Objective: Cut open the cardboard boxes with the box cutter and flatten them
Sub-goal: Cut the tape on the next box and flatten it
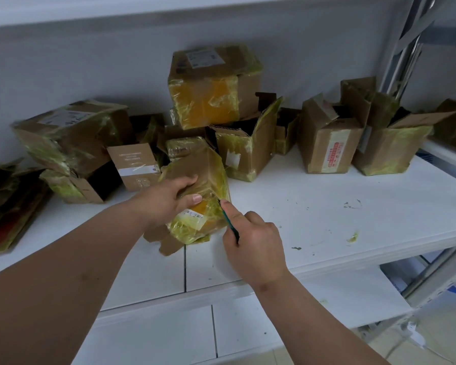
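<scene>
While the white shelf (327,201) carries a crowd of taped cardboard boxes along the wall, some with flaps already open and a sealed one stacked on top (213,85), the one in hand sits at the front, near the shelf's middle. This box (198,191) is tilted, wrapped in wrinkled yellowish tape, with a barcode label on its near face and loose flaps hanging at its lower end. It looks light and probably empty, its walls soft enough to buckle under pressure, and the glossy tape is likely slippery, so a hold on the bare cardboard of the upper face seems safest. The left hand (169,198) grips it there, fingers curled over the top and thumb pressed on the near side. The right hand (253,243) is closed round the box cutter (231,222), a thin green tool, forefinger laid along it, with its tip touching the box's taped right edge.
</scene>
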`<act>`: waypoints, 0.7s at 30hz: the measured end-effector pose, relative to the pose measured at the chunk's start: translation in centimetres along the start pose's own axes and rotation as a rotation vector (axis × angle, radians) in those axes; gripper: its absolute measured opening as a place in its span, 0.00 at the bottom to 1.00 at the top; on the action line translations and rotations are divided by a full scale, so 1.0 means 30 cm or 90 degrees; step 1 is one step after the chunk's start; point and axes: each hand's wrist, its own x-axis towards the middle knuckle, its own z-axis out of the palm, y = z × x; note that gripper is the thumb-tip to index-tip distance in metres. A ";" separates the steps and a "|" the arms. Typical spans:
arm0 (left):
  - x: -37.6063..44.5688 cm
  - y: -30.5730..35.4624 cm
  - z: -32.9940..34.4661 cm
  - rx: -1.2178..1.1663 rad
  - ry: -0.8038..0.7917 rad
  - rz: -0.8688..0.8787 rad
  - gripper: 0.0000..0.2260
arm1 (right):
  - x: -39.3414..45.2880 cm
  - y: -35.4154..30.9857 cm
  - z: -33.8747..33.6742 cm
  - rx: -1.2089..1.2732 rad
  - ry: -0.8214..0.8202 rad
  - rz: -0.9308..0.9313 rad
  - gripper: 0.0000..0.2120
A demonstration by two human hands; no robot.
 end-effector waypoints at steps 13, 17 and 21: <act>0.034 0.061 0.049 0.137 0.005 0.054 0.25 | -0.049 0.040 -0.052 -0.079 -0.250 0.161 0.29; 0.048 0.070 0.052 0.164 -0.004 0.064 0.25 | -0.032 0.028 -0.076 -0.110 -0.282 0.188 0.29; 0.059 0.086 0.058 0.204 -0.008 0.076 0.25 | -0.036 0.032 -0.079 -0.113 -0.307 0.199 0.28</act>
